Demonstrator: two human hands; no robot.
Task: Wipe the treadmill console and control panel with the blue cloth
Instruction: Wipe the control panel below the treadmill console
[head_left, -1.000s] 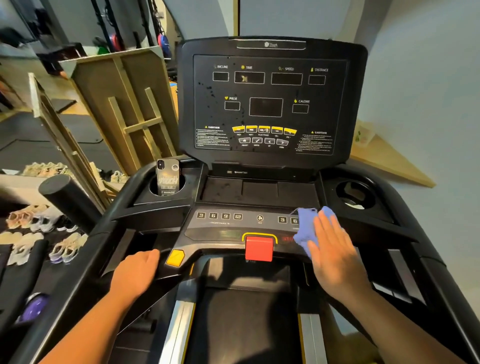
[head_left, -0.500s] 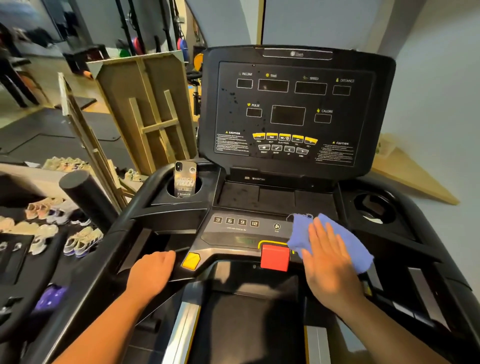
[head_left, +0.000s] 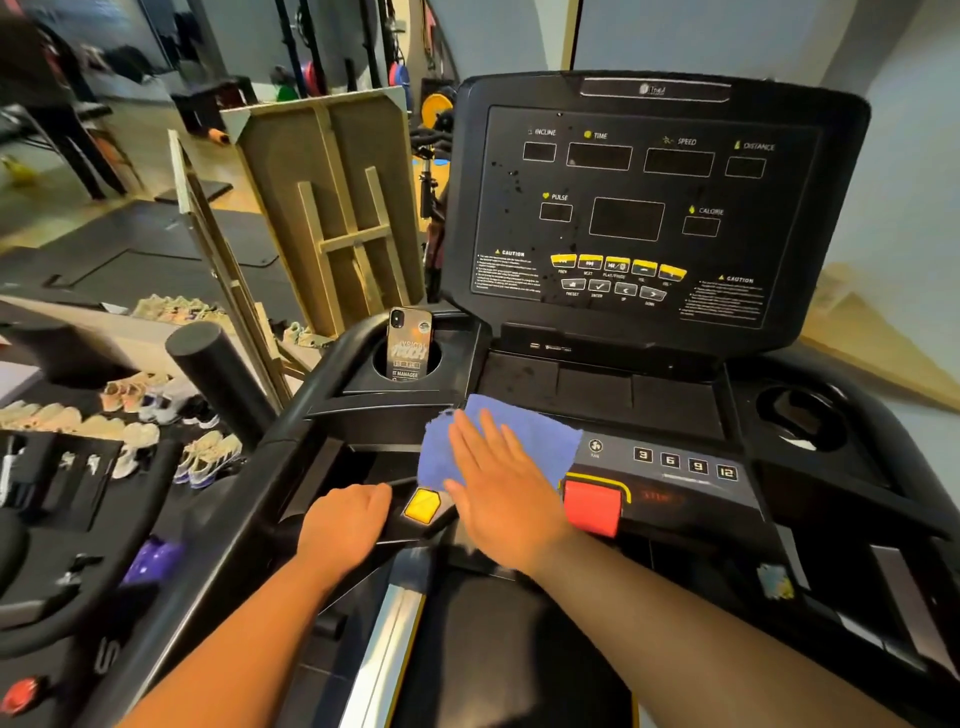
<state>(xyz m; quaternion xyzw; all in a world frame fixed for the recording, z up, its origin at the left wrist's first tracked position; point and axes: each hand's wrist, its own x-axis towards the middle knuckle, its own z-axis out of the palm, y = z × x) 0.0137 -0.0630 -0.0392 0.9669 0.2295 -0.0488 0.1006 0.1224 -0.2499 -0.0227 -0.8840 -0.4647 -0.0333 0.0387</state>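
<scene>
The blue cloth (head_left: 540, 439) lies spread on the left part of the treadmill's control panel (head_left: 675, 467), over its left number buttons. My right hand (head_left: 498, 488) presses flat on it with straight fingers. My left hand (head_left: 345, 525) grips the black left handrail beside the yellow button (head_left: 422, 505). The upright console (head_left: 654, 208) stands behind, dark, with small spots on its left side. A red stop key (head_left: 592, 506) sits right of my right hand.
A phone (head_left: 409, 345) stands in the left cup holder; the right cup holder (head_left: 800, 415) is at far right. Wooden boards (head_left: 332, 208) lean left of the treadmill. Several shoes (head_left: 156, 415) lie on the floor at left.
My right hand has slid the blue cloth leftward across the control panel, from its right buttons past the red key to the left side. My left hand stays on the handrail.
</scene>
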